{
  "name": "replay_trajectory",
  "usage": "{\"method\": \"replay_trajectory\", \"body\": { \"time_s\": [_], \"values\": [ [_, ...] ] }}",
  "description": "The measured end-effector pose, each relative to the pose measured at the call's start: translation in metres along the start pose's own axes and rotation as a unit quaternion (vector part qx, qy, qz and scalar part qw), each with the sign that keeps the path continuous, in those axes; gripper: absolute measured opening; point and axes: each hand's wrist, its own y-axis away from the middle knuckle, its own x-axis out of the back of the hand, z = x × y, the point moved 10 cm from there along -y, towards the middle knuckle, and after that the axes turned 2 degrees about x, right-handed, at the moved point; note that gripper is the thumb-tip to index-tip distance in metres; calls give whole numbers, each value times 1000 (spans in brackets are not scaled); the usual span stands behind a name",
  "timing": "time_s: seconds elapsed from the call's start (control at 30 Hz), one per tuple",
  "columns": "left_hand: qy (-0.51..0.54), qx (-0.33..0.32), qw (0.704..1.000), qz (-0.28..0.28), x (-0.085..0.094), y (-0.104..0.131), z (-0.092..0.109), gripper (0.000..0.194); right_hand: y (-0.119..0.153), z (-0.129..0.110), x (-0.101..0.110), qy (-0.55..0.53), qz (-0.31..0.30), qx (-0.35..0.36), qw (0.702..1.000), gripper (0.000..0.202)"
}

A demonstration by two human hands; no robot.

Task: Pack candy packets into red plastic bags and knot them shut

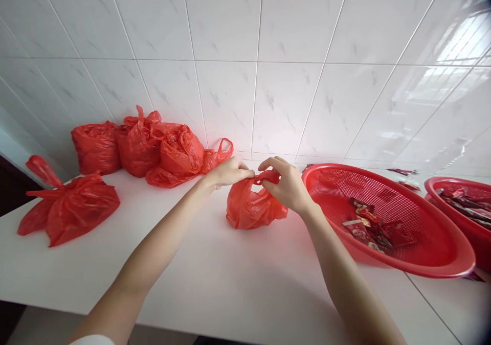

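Note:
A small red plastic bag (251, 209) rests on the white counter in front of me, its top gathered up between my hands. My left hand (229, 173) pinches the bag's upper edge on the left side. On the other side, my right hand (286, 181) has its fingers curled round a handle of the same bag. The two hands are close together above the bag's opening. What lies inside the bag is hidden by the plastic.
Several full red bags (180, 153) stand along the tiled wall at the back left. A knotted red bag (82, 207) lies at the far left. On the right are a large red plastic basket (441, 255) with small wrapped packets (368, 227) and a second red basket (441, 184).

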Motion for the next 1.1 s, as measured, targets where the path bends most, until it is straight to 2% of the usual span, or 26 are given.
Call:
{"method": "replay_trajectory", "body": {
  "time_s": [0.1,0.2,0.3,0.43,0.57,0.67,0.73,0.83,1.0,1.1],
  "values": [
    [65,29,995,-73,-14,2,-5,35,0,1,-10,13,-48,0,999,29],
    [128,68,984,-104,-23,6,-10,33,0,3,-18,-7,-83,-8,997,31],
    [169,80,977,-100,-25,7,-14,27,1,7,-19,-56,-89,-26,994,29],
    [209,50,973,-82,-24,4,-18,22,1,13,-16,-154,-85,-59,983,31],
    [240,40,966,-84,-27,4,-24,28,2,17,-17,-283,-96,-87,950,28],
    [268,48,960,-72,-30,4,-30,32,2,16,-19,-339,-107,-88,931,27],
    [296,61,951,-64,-32,3,-34,32,1,17,-20,-334,-105,-85,933,27],
    [345,95,933,-38,-32,1,-43,25,0,17,-20,-287,-88,-60,952,24],
    [391,138,910,-22,-38,0,-56,18,-2,4,-13,-152,-46,23,987,23],
    [406,146,902,-27,-42,0,-61,18,-1,-8,-9,-73,-21,80,994,24]
  ]
}}
